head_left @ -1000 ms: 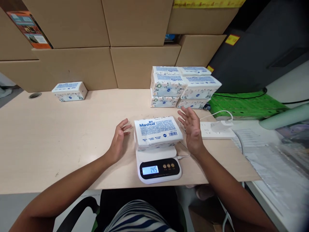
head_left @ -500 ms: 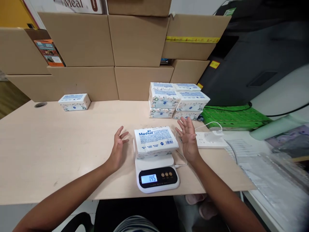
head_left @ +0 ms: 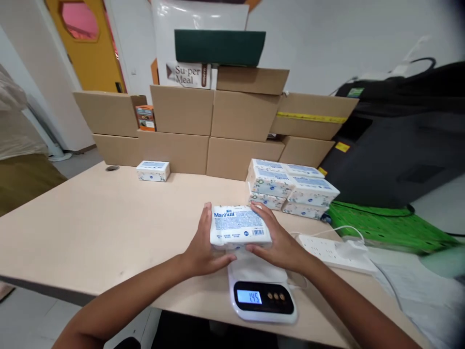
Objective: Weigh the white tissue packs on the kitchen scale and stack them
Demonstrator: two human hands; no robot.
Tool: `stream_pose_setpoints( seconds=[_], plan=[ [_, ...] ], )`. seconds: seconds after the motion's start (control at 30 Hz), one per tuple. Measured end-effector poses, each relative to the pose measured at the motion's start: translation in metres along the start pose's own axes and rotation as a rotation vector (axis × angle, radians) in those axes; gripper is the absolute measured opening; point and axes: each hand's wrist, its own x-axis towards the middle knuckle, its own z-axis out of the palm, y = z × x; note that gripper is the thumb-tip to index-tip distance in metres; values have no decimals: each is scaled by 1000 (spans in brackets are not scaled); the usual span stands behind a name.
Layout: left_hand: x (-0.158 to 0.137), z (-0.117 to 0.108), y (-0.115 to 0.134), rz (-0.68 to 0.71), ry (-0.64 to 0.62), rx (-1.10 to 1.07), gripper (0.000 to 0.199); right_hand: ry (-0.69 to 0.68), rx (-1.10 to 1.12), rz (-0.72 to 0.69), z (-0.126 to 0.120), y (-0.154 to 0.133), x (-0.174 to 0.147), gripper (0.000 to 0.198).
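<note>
Between my two hands is a white tissue pack point(head_left: 240, 227) with blue "Manhua" lettering. My left hand point(head_left: 204, 245) grips its left side, thumb along the front. On the opposite side, my right hand point(head_left: 278, 238) is closed around the pack's right end. Below and behind the pack sits a white digital scale point(head_left: 259, 271), its lit display reading about 145. Whether the pack still touches the scale's plate is hard to tell, as the pack hides part of it.
Several matching tissue packs point(head_left: 292, 189) are stacked at the back right. A single tissue pack point(head_left: 153, 171) lies at the back left. Cardboard boxes point(head_left: 181, 152) line the table's rear. A power strip point(head_left: 336, 253) with cables lies right of the scale, near a green slatted mat point(head_left: 378, 225).
My hands have closed in from both sides and taken hold of the pack on the scale. The pack has shifted left relative to the scale. The head view has tilted up and turned left.
</note>
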Motion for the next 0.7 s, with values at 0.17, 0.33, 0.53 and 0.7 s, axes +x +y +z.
stream_pose_setpoints(
  seconds=[0.17, 0.33, 0.53, 0.7],
  plan=[
    [11, -87, -46, 114, 143, 297, 128, -104, -139, -283, 20, -25, 97, 101],
    [-21, -138, -131, -253, 336, 535, 126, -18, -158, -175, 96, -35, 221, 104],
    [-59, -136, -163, -714, 298, 511, 123, 69, -29, 96, 197, -31, 363, 106],
    [-58, -127, -172, -653, 249, 502, 114, 53, -46, 159, 246, 6, 405, 84]
  ],
)
